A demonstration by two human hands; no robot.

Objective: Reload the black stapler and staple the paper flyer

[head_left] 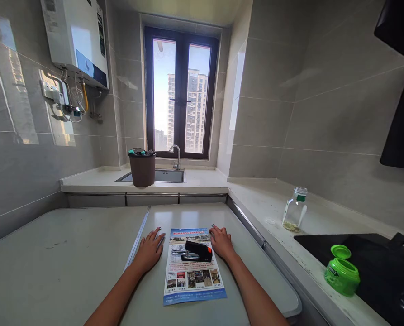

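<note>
A printed flyer [195,296] with blue bands and small photos lies flat on the pale table. Across its middle rests a black stapler [199,249] with an orange-red spot at its right end; metal parts show at the left. My left hand [150,249] lies palm down on the table just left of the flyer, fingers spread, holding nothing. On the other side, my right hand [222,242] lies palm down by the flyer's upper right edge, fingers stretched out and no object in it. Whether its fingertips touch the paper, I cannot tell. Both hands are apart from the stapler.
Behind the table [69,253], a brown bin [142,171] stands at the sink [169,175] with its faucet [178,156]. On the right counter are a glass jar [294,210], an open green tub [342,276] and a black cooktop [378,271]. A water heater [76,43] hangs upper left.
</note>
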